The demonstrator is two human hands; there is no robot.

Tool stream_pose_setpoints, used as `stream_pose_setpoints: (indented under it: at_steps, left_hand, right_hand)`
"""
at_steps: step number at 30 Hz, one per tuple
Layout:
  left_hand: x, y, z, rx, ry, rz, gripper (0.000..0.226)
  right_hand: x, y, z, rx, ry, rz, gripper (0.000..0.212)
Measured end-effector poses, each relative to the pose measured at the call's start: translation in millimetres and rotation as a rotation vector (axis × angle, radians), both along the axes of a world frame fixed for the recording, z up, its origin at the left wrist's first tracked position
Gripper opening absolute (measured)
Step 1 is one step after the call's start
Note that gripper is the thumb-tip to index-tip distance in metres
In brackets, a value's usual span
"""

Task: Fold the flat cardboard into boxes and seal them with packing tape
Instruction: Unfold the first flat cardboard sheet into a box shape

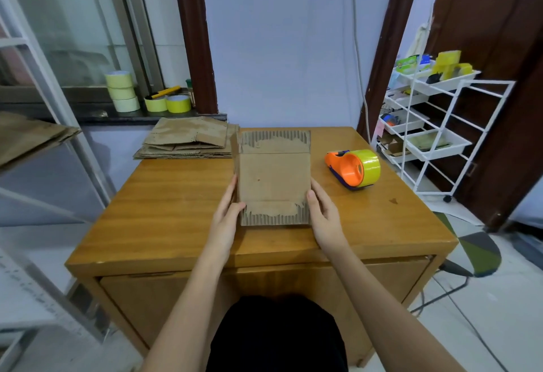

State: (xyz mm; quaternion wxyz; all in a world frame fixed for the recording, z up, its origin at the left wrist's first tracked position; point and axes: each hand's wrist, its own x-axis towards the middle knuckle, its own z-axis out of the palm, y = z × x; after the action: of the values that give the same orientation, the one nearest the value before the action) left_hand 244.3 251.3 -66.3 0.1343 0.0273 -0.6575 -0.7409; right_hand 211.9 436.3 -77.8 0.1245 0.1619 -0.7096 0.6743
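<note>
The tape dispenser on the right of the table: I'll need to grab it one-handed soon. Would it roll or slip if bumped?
The tape dispenser probably won't roll: it rests on its flat base, not on the yellow-green tape roll. It may slide, since the wooden table looks smooth. The orange body looks like plastic, so likely light.

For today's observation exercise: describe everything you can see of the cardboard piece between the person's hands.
The cardboard piece is brown, corrugated and worn, its facing torn away along the far and near edges so the ribs show. It sits mid-table on the wooden table, the left hand and right hand holding its two sides.
</note>
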Motion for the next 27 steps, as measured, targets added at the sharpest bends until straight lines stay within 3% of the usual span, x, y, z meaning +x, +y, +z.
stream_pose_setpoints:
  at_steps: [15, 27]
  left_hand:
    - [2.7, -3.5, -4.4, 0.036, 0.033, 0.029, 0.058]
    - [11.3, 1.5, -1.1, -0.006, 0.029, 0.031, 0.052]
  right_hand:
    - [-1.1, 9.5, -13.4, 0.052, -0.028, 0.033, 0.046]
    - [3.3, 7.6, 0.7, 0.004, -0.235, -0.005, 0.028]
